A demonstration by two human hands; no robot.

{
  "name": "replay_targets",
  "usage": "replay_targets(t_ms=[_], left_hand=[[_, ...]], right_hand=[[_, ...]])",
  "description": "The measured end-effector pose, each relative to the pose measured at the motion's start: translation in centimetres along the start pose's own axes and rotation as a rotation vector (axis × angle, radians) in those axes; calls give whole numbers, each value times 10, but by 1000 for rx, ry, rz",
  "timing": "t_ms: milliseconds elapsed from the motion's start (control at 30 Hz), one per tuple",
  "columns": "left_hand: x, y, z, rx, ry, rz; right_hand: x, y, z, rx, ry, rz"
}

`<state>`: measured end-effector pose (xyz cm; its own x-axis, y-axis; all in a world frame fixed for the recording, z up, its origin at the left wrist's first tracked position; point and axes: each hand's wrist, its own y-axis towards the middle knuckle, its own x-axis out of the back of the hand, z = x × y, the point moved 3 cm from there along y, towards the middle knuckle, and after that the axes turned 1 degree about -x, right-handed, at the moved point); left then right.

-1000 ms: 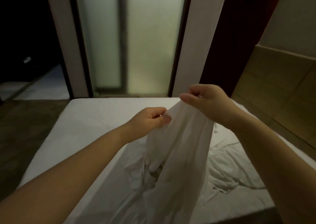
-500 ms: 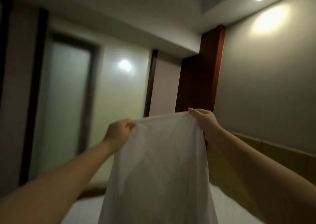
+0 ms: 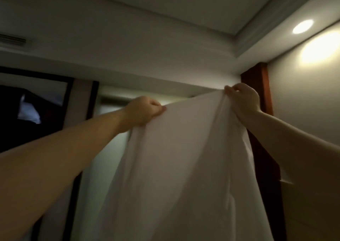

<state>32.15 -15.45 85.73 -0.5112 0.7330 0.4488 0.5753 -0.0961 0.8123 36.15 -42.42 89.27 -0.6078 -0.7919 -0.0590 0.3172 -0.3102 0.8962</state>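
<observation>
— Where is the cloth?

— The thin white fabric sheet (image 3: pixel 184 167) is held up high in the middle of the view, in front of the person. Its top edge stretches between the two hands, and the rest hangs down in long soft folds out of the bottom of the frame.

— How does the left hand (image 3: pixel 145 110) hold it?

— Its fingers (image 3: pixel 156 105) are curled into a fist that pinches the sheet's upper left corner.

— And the right hand (image 3: pixel 242 99)?

— It is a little higher, and its fingers (image 3: pixel 232 90) are bunched together, pinching the upper right corner from above. Both bare arms reach up and away from the camera.

— What is around them?

— A round recessed ceiling lamp (image 3: pixel 302 26) glows at the far right. A dark red-brown wooden post (image 3: pixel 254 79) stands just behind the right hand. A pale frosted glass panel (image 3: pixel 110 148) shows between the left arm and the sheet.
</observation>
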Motion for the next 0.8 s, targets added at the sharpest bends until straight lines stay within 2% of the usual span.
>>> replay_targets(t_ms=[100, 167, 300, 400, 467, 533, 667, 800], left_hand=[[-39, -65, 22, 130, 65, 57], [-71, -121, 37, 227, 24, 96], [-146, -240, 57, 503, -170, 250], [-184, -303, 58, 584, -317, 204], [-199, -323, 49, 604, -380, 177], [-210, -330, 41, 618, -379, 217], [-224, -334, 37, 651, -275, 364], [-228, -334, 36, 666, -166, 397]], right_hand=[[6, -60, -55, -12, -93, 219], [10, -110, -88, -48, -104, 368], [29, -197, -126, -74, -18, 491], [51, -235, -148, -61, -10, 582], [64, -249, -163, -57, -31, 626], [76, -257, -175, -86, -53, 645], [92, -266, -189, -120, -67, 652], [104, -275, -196, -91, -98, 682]])
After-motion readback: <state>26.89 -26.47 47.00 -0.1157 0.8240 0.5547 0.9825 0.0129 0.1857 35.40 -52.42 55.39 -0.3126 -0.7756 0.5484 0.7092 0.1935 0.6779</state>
